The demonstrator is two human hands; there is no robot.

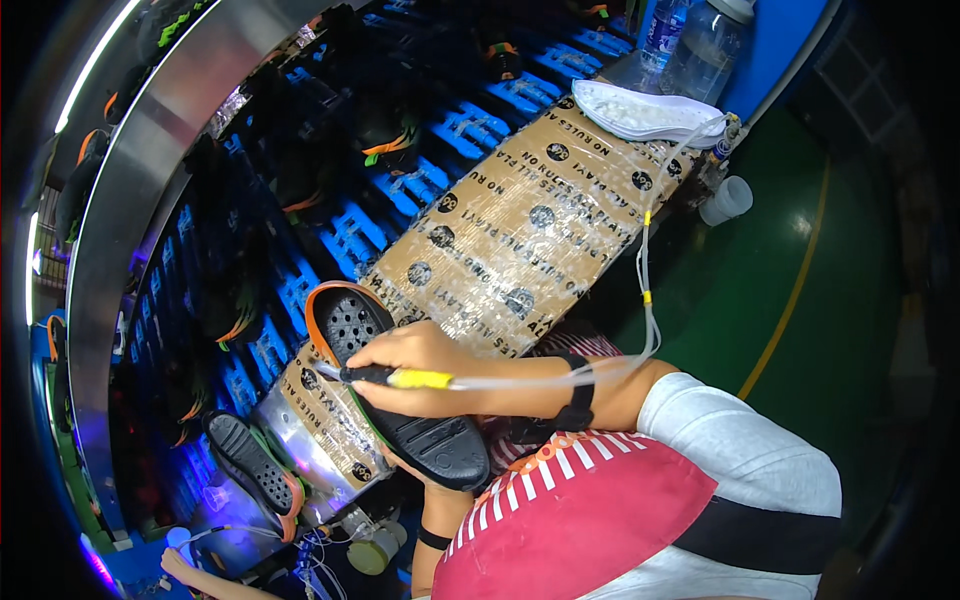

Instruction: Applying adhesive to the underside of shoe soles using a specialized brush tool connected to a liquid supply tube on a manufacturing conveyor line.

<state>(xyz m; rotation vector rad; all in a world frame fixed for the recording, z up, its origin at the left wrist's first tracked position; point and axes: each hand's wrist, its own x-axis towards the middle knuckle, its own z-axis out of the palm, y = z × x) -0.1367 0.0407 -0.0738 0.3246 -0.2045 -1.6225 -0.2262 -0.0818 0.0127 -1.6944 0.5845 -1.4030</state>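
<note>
My right hand (405,355) is closed around a tube-fed brush with a black grip and a yellow sleeve (425,380). Its tip lies along the left side wall of a shoe sole (420,430), black inside with a perforated end and an orange-to-tan side. From the brush a clear tube (520,383) runs back along my forearm. At the sole's lower end my left hand (447,508) holds it from beneath; the sole hides most of its fingers. The sole is tilted over the near edge of the cardboard-covered bench.
Taped cardboard (520,230) covers the bench. A white sole (645,112) and clear bottles (710,45) stand at its far end. Beyond runs a blue slatted conveyor (350,240) carrying dark shoe parts. Another sole (250,460) lies lower left, near another person's hand (178,567).
</note>
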